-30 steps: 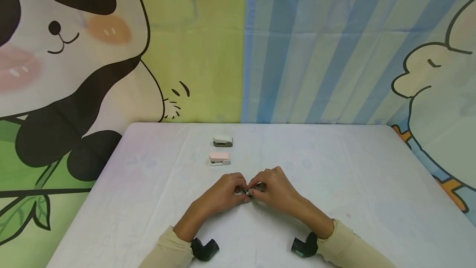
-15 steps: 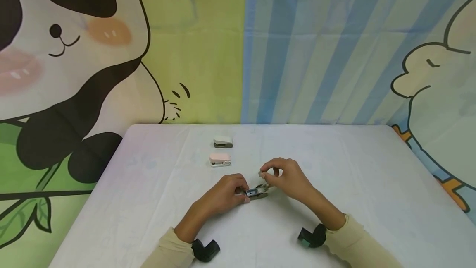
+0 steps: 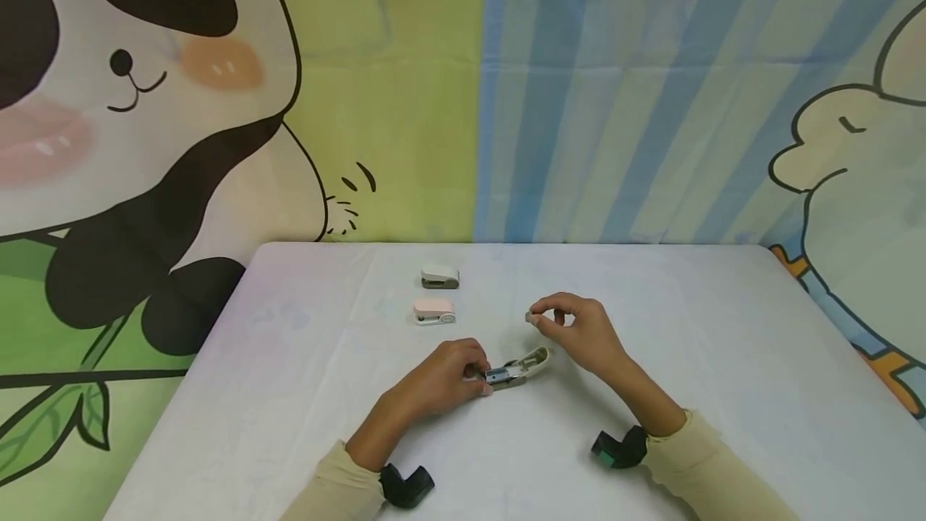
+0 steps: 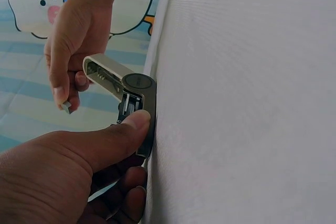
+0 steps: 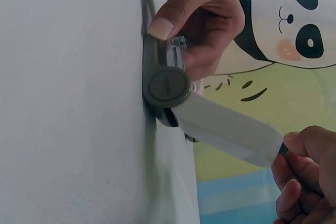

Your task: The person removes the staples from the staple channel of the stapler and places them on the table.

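Observation:
My left hand (image 3: 440,376) grips the base end of a white and grey stapler (image 3: 535,363) on the table. The stapler's white top arm is swung far back, baring the metal staple channel (image 4: 130,104) in the left wrist view. The thumb presses on the base near the channel's end. Up and to the right of the stapler, my right hand (image 3: 584,332) pinches a small grey strip of staples (image 4: 66,107) between thumb and index finger. In the right wrist view the fingertips overlap the tip of the white arm, and the strip is mostly hidden.
Behind my left hand stand a pink and white stapler (image 3: 434,312) and, farther back, a white and grey stapler (image 3: 440,277). A white cloth covers the table (image 3: 325,424). A printed curtain (image 3: 405,103) hangs along its back edge. Black camera mounts sit at both wrists.
The right hand has left the stapler, rising and moving right and away with the strip of staples. The opened stapler now shows beyond the left hand, which keeps its grip in place.

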Action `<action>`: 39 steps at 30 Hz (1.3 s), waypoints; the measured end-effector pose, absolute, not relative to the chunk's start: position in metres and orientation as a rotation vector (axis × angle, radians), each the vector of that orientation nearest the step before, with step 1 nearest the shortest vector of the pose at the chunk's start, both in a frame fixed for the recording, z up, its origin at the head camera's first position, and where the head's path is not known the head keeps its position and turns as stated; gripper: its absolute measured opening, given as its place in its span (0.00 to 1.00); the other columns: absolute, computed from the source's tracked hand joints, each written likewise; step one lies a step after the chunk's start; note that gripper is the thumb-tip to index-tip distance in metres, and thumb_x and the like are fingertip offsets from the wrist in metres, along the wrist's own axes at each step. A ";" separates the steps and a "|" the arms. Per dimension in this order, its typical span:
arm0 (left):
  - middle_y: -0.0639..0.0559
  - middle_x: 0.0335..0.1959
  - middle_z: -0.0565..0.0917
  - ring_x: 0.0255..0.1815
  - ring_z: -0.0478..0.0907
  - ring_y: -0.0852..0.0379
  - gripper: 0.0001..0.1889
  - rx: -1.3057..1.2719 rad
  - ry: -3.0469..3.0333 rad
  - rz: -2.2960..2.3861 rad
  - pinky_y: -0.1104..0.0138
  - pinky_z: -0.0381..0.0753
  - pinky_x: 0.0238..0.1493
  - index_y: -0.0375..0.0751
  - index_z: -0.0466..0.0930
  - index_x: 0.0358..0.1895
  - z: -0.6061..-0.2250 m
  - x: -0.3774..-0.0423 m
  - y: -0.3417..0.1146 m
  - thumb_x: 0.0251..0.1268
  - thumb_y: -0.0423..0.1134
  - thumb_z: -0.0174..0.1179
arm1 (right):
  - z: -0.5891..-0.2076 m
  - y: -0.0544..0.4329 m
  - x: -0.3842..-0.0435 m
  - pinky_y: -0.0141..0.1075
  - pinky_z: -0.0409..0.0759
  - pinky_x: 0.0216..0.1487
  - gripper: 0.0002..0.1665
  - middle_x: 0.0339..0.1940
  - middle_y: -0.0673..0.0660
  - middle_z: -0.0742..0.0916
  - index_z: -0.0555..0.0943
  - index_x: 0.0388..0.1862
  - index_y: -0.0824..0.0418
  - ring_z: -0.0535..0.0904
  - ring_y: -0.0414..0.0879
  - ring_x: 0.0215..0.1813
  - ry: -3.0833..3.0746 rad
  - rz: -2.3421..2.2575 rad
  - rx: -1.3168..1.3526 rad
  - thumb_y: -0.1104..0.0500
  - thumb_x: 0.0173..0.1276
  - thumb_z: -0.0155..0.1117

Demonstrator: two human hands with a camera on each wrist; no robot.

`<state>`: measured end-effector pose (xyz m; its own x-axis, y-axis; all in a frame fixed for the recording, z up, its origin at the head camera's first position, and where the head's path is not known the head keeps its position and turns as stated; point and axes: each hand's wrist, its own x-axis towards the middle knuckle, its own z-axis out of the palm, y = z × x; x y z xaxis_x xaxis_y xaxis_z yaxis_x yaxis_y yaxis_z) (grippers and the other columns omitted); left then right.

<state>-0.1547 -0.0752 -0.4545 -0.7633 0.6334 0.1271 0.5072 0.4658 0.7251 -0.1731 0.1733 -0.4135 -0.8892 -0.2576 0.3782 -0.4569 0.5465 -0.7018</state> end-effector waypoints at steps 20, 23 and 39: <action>0.58 0.34 0.78 0.34 0.74 0.62 0.09 1.001 2.568 1.159 0.72 0.74 0.37 0.40 0.82 0.37 -0.452 -0.152 -0.077 0.56 0.34 0.71 | -0.438 0.192 -0.197 0.34 0.67 0.23 0.06 0.25 0.53 0.85 0.87 0.39 0.60 0.69 0.45 0.22 -2.677 1.323 0.382 0.62 0.64 0.70; 0.58 0.35 0.78 0.34 0.74 0.62 0.09 1.008 2.572 1.153 0.72 0.74 0.38 0.41 0.82 0.38 -0.453 -0.153 -0.077 0.56 0.34 0.71 | -0.440 0.192 -0.203 0.34 0.68 0.23 0.06 0.28 0.54 0.86 0.87 0.40 0.60 0.70 0.45 0.23 -2.717 1.324 0.309 0.61 0.64 0.70; 0.61 0.35 0.77 0.35 0.73 0.64 0.09 1.000 2.582 1.096 0.73 0.73 0.39 0.41 0.82 0.39 -0.450 -0.153 -0.077 0.58 0.36 0.71 | -0.439 0.158 -0.262 0.37 0.75 0.34 0.09 0.41 0.57 0.88 0.88 0.42 0.61 0.81 0.49 0.39 -2.784 1.356 0.326 0.58 0.66 0.68</action>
